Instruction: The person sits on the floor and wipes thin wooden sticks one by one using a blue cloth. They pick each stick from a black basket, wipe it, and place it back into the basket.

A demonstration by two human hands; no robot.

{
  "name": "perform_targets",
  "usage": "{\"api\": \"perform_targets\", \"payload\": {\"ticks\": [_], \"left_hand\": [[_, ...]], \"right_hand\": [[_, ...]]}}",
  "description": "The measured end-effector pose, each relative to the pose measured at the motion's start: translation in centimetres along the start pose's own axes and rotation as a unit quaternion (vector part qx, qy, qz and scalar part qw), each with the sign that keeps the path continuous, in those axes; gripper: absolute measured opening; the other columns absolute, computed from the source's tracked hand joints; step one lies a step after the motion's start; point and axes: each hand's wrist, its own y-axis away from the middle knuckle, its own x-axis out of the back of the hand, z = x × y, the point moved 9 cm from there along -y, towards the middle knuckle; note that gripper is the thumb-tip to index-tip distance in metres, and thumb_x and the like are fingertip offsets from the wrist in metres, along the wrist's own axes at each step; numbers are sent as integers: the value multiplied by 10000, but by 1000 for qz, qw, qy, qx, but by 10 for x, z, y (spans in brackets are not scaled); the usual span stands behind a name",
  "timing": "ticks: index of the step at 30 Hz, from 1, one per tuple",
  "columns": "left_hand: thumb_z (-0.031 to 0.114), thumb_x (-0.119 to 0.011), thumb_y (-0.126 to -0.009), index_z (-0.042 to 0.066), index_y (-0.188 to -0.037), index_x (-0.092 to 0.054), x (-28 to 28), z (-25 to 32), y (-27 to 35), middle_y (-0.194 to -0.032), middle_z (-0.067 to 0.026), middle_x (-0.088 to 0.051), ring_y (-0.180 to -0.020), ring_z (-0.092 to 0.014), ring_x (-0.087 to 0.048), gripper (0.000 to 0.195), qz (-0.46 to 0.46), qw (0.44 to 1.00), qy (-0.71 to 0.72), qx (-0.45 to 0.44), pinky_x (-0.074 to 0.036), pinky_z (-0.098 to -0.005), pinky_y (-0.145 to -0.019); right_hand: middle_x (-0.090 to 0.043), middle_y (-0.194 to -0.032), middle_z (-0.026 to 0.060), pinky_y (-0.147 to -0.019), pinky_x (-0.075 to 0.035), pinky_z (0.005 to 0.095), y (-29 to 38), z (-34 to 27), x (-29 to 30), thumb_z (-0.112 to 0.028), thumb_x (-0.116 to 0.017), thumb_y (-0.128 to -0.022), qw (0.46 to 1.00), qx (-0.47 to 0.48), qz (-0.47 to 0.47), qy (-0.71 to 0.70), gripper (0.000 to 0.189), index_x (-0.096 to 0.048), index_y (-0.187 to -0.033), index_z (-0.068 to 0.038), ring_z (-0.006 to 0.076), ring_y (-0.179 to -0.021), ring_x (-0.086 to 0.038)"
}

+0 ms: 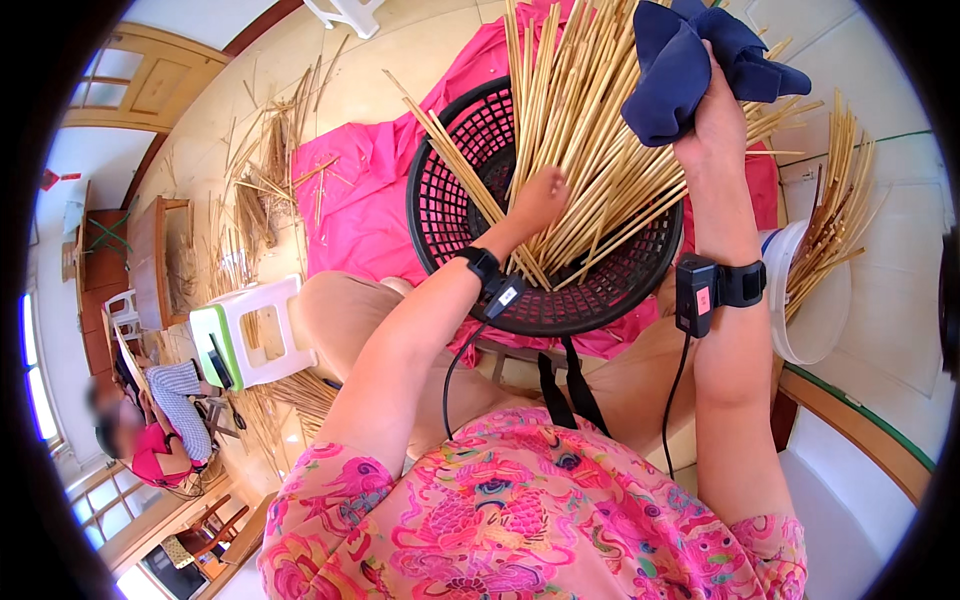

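My right hand (718,127) is raised at the upper right, gripping a bunched dark blue cloth (664,82). Below and left of that cloth, a large bundle of dry straw-coloured stalks (592,142) fans upward out of a black plastic mesh basket (442,225). My left hand (538,201) is at the lower part of the bundle, over the basket. Its fingers are curled and slightly blurred, and whether they hold any stalks is not clear. Both wrists wear black straps with small cabled devices. The basket sits in front of my knees.
Pink sheeting (360,172) lies under the basket. A white and green plastic stool (251,330) stands at left, near loose stalks (259,202) on the tiled floor. At right, a white bucket (787,300) holds more stalks. Another person (161,450) sits at far left.
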Motion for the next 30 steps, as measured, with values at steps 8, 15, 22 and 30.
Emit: {"api": "perform_targets", "payload": {"ticks": [8,15,22,30], "left_hand": [[273,-651,-785,-68,-994,-414,122,-186,54,-830,-255,-605,-748,-381,-626,464,249,929,-102,253,-504,-418,-670],[214,-584,-854,-19,-923,-572,115,-191,31,-624,-70,-596,-512,-132,-575,243,174,950,-59,252,-457,-273,-469],[185,-509,-895,3,-998,-535,137,-99,32,-816,-144,-631,-700,-278,-607,211,233,964,-95,90,-466,-378,-636],[116,-413,-953,-3,-1037,-446,154,139,45,-736,-137,-586,-626,-244,-607,149,148,984,60,-78,-467,-335,-572]], "right_hand": [[-636,-999,23,-766,-520,317,7,5,-12,-235,-590,-892,1000,6,-7,5,275,-563,-1116,-77,152,-882,-623],[-634,-1000,25,-760,-518,322,11,7,-9,-235,-582,-897,999,-4,14,29,274,-561,-1123,-82,155,-883,-620],[-626,-1021,75,-782,-513,321,12,19,-13,-171,-648,-848,1000,-16,11,21,365,-534,-1162,-24,189,-892,-624],[-640,-987,61,-762,-482,277,46,54,-62,-219,-692,-816,968,18,-120,220,373,-591,-1084,20,139,-863,-597]]}}
